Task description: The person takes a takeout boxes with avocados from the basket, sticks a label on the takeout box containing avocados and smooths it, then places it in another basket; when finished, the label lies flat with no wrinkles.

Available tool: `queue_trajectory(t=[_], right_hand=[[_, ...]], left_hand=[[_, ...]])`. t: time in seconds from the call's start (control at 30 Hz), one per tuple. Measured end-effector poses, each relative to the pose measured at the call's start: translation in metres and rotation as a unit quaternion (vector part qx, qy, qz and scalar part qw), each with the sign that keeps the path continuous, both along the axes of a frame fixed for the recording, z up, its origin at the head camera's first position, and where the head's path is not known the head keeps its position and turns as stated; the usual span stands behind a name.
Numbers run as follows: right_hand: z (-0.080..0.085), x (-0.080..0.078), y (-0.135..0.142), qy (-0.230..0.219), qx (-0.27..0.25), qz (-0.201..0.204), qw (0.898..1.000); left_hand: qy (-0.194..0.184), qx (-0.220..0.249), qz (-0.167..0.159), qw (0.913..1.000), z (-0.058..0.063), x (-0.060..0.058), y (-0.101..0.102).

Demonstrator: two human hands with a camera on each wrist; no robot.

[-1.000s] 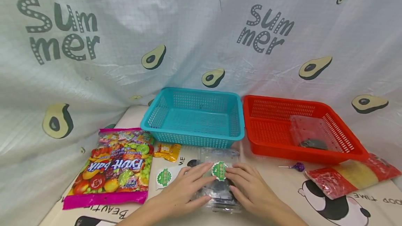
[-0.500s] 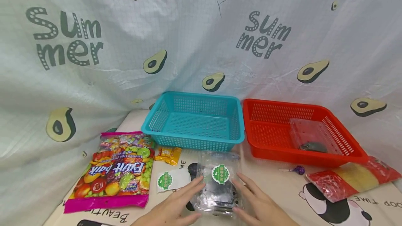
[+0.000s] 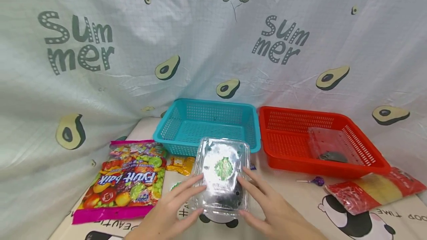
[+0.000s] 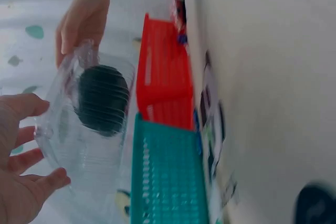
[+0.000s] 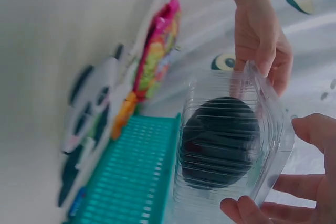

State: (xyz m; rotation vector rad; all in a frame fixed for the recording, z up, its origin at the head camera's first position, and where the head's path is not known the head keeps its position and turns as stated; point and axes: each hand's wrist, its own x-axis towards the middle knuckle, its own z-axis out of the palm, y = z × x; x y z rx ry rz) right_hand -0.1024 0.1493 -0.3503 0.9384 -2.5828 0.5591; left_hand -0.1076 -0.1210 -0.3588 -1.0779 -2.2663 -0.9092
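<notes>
Clear plastic container point(image 3: 222, 179): raised over the worktop point(image 3: 287, 180), its far edge overlapping the turquoise basket point(image 3: 208, 130) as seen from above; a gap separates it from the lollipop point(image 3: 318, 181). Left hand point(image 3: 170, 206) and right hand point(image 3: 268, 205): fingers spread, each gripping one side. Container walls ribbed, roughly rectangular; dark rounded object point(image 5: 220, 142) inside. Basket perforated.

The clear container point(image 3: 221, 190) is thin, glossy plastic with a ribbed face; the teal basket point(image 3: 207, 130) and red basket point(image 3: 287, 145) are smooth, perforated plastic, the candy bag point(image 3: 123, 184) shiny printed film, the pale backdrop point(image 3: 193, 29) creased, satiny sheeting, the table cover point(image 3: 297, 193) smooth and matt
</notes>
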Motion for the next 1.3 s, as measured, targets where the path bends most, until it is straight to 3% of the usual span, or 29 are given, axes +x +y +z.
queue_trajectory(t=[0.1, 0.23, 0.53, 0.63, 0.8, 1.0, 1.07, 1.17, 1.3], right_hand=[[0.013, -0.016, -0.009, 0.033, -0.037, 0.043, 0.998], [0.024, -0.046, -0.025, 0.051, -0.068, 0.078, 0.993], [0.031, -0.119, -0.073, 0.014, -0.101, 0.068, 0.992], [0.031, -0.14, -0.087, -0.022, -0.118, 0.063, 0.991], [0.027, -0.169, -0.105, -0.113, -0.139, 0.04, 0.983], [0.005, -0.198, -0.115, -0.178, -0.143, 0.019, 0.974], [-0.004, -0.204, -0.116, -0.203, -0.128, 0.013, 0.971], [-0.012, -0.21, -0.117, -0.246, -0.071, 0.01, 0.967], [-0.012, -0.213, -0.122, -0.298, -0.007, 0.021, 0.954]], left_hand=[[0.044, 0.031, 0.033, 0.998, 0.01, -0.01, -0.007], [0.073, 0.062, 0.05, 0.9942, 0.021, -0.035, -0.016], [0.082, 0.08, 0.104, 0.9879, 0.033, -0.108, -0.03], [0.068, 0.08, 0.128, 0.9863, 0.034, -0.127, -0.033], [0.006, 0.064, 0.177, 0.9821, 0.032, -0.15, -0.035], [-0.096, 0.036, 0.216, 0.971, 0.016, -0.171, -0.034], [-0.126, 0.011, 0.228, 0.9653, 0.009, -0.176, -0.033], [-0.164, -0.052, 0.26, 0.9501, 0.0, -0.181, -0.032], [-0.181, -0.127, 0.302, 0.9274, -0.006, -0.185, -0.03]])
